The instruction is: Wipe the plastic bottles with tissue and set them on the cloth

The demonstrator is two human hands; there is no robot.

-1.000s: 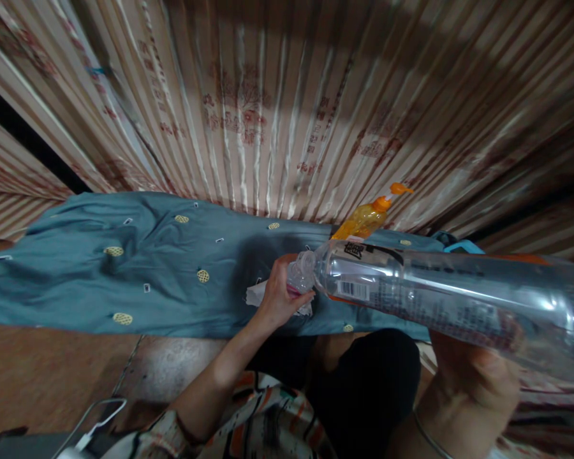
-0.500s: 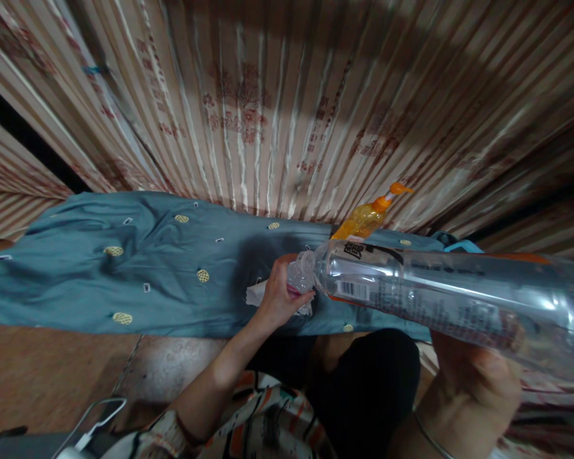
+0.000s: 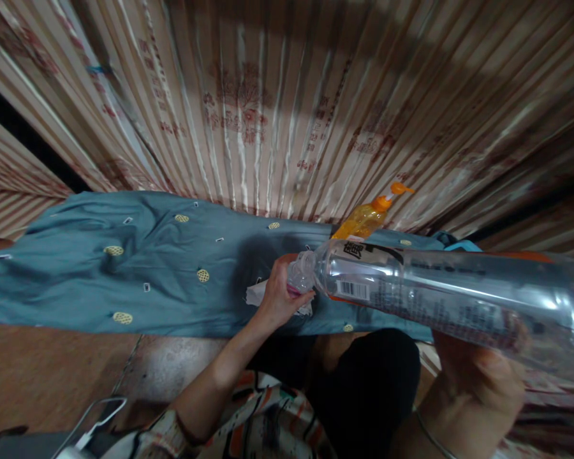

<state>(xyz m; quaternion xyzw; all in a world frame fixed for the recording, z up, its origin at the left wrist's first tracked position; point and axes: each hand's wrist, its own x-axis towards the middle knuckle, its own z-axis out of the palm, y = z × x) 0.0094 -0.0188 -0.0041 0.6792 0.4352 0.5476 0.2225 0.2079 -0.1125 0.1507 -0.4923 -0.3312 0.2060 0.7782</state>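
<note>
A large clear plastic bottle (image 3: 440, 287) with a printed label lies tilted nearly level across the right side. My right hand (image 3: 483, 363) is wrapped round it from below, partly seen through the plastic. Its neck points left and meets a small clear container (image 3: 297, 274) with a pinkish part. Around that small container the fingers of my left hand (image 3: 282, 293) are closed; its exact kind is hard to make out. White tissue (image 3: 256, 293) lies beneath my left hand. Whether any liquid is flowing I cannot tell.
An orange pump bottle (image 3: 363, 217) stands behind the large bottle. A teal patterned cloth (image 3: 162, 287) covers the low surface, with a striped curtain (image 3: 268, 115) behind it. A white cable (image 3: 100, 408) is at lower left. Something light blue (image 3: 463, 245) shows at right.
The large bottle's base and my right hand have shifted very slightly. My left hand and the small container hold the same place.
</note>
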